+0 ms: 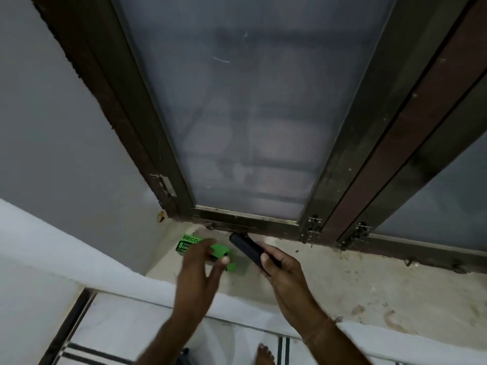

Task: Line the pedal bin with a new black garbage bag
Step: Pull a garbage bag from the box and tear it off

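Window ledge seen from above. The right hand grips a tight, matte black roll of garbage bags, a slim cylinder; thumb and fingers are wrapped around its near end, and its far end projects up and left beyond the fingertips toward the window's dark metal frame. The left hand hangs with fingers loosely spread and curled, gripping nothing; its fingertips overlap the green cardboard box, printed "BECO", which lies on the ledge just beyond them with its end flap open. Whether they touch the box cannot be told. The ledge is rough, stained, pale stone. Behind the fingers rises a frosted glass pane. A bare foot shows on striped floor tiles below.
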